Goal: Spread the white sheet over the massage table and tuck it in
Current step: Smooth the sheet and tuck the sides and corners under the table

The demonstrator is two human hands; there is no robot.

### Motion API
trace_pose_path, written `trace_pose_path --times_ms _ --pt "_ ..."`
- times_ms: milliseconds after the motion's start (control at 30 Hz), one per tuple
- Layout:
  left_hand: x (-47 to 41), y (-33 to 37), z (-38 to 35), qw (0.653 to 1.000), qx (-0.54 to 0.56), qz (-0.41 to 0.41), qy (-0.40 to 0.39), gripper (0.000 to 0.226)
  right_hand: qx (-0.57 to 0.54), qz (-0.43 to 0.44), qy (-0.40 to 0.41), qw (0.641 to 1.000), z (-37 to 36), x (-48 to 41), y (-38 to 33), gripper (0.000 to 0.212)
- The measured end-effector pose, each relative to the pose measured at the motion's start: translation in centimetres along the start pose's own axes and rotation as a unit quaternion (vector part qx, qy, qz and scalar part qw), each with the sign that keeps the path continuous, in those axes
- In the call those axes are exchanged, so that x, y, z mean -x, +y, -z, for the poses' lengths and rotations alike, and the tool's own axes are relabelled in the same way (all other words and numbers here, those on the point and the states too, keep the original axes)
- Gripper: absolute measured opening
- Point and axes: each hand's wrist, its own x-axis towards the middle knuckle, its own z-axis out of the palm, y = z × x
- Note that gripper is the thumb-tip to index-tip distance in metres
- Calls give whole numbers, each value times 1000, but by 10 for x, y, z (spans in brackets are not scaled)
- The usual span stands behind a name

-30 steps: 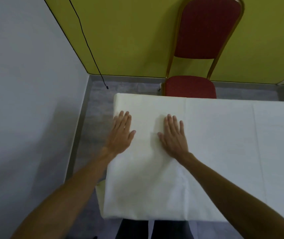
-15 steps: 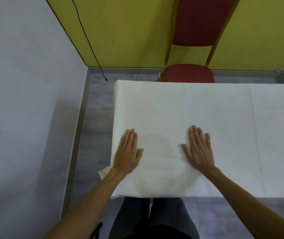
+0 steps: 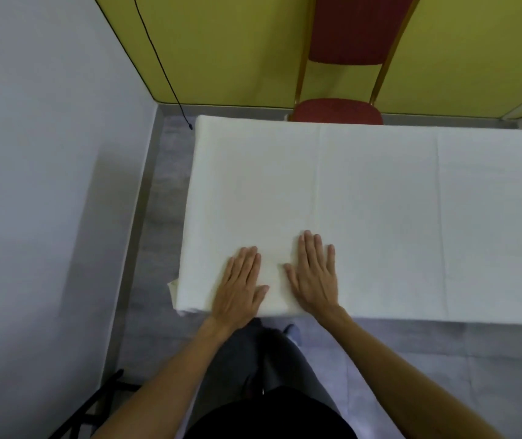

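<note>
The white sheet (image 3: 380,201) lies flat over the massage table and covers all of its top that shows, with faint fold creases running front to back. A small corner of it (image 3: 173,288) sticks out at the near left end. My left hand (image 3: 240,283) rests palm down on the sheet close to the near edge, fingers straight and together. Just to its right, my right hand (image 3: 315,274) lies flat the same way. Neither hand grips any cloth.
A red chair with a gold frame (image 3: 339,110) stands behind the table against the yellow wall. A grey wall (image 3: 47,185) runs close along the left. A black cable (image 3: 171,87) hangs to the floor. A dark frame (image 3: 95,403) sits at bottom left.
Both hands have slid back across the sheet from the middle toward the near edge. The right hand went out to the right, then came back close to the left hand.
</note>
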Motion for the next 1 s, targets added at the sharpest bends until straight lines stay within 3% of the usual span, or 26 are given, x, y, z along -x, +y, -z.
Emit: trace_pose_path --times_ms 200,333,433,567,667,833,1000 --pt "30 -51 11 996 -37 85 16 76 31 -60 1 998 20 21 87 75" --pt "30 -30 11 990 0 135 39 74 0 -99 -15 995 30 32 90 78" --pt "9 28 -1 995 49 68 44 70 -4 -42 -26 999 19 40 46 74" --pt "-5 72 -21 1000 21 11 15 67 20 -17 -22 999 4 48 21 72" --pt "10 42 -17 1000 -20 7 -1 72 33 1 -27 999 7 49 29 73" --pt "50 -37 8 995 -69 70 -5 77 37 -9 -32 999 10 48 25 74" --pt "69 -72 22 993 -53 101 0 75 29 -45 -43 998 13 44 11 80"
